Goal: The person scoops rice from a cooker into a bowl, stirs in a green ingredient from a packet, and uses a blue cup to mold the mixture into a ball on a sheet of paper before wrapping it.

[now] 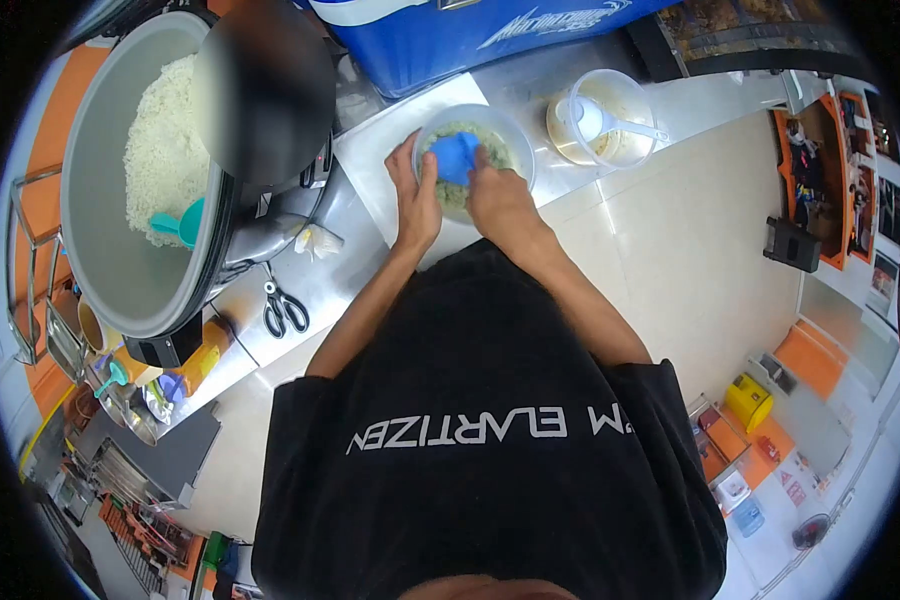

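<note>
A clear plastic bowl (515, 135) of greenish rice stands on the steel counter in front of me. My left hand (417, 195) holds the bowl's near-left rim. My right hand (500, 195) is closed around a blue paddle (455, 155) whose blade is pressed into the rice in the bowl. My black shirt fills the lower half of the view and hides the counter's near edge.
A big rice cooker (100, 230) full of white rice, with a teal scoop (180, 225) in it, stands at the left. Black scissors (283, 310) lie on the counter. A clear tub (605, 120) with a white spoon sits right of the bowl. A blue cooler (450, 35) stands behind.
</note>
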{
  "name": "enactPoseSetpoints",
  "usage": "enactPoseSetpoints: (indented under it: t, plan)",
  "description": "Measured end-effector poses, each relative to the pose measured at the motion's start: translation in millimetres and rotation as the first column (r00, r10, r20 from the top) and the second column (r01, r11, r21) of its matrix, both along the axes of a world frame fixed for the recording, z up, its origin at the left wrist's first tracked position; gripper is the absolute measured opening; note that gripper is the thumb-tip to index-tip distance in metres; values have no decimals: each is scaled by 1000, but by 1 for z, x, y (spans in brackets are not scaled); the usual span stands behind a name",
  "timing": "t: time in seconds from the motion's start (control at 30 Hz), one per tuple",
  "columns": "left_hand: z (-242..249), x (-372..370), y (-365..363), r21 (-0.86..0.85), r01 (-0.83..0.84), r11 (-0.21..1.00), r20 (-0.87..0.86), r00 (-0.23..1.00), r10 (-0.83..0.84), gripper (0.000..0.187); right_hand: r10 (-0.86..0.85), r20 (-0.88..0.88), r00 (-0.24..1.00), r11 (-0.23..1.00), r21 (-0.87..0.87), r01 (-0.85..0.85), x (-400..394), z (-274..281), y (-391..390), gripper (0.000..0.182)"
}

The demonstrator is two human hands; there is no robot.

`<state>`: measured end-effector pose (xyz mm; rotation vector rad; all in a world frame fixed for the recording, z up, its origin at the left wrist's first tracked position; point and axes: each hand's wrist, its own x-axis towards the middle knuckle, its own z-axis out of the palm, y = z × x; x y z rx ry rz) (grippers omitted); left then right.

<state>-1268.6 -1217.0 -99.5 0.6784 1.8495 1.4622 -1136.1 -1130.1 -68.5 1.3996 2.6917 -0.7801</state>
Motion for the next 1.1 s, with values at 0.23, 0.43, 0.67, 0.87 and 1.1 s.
enactPoseSetpoints:
  t: [0.23,0.43,0.67,0.87,1.1]
  plan:
    - [-13,20,8,232,-149,961,63,988,138,50,127,-39,991,913,-386,-133,23,96,36,34]
    - [-8,30,11,270,-307,913,236,940,246,52,216,97,972,936,-305,-178,-13,17,46,32]
    - [-22,31,-8,313,-253,915,188,961,201,51,289,87,953,945,131,-299,-8,75,15,46]
    - [-23,30,-2,226,-351,909,265,920,289,44,315,276,908,931,96,-352,-15,46,29,50]
    - [-10,30,3,280,-319,905,83,948,309,52,600,108,793,797,-166,-580,14,-5,42,29]
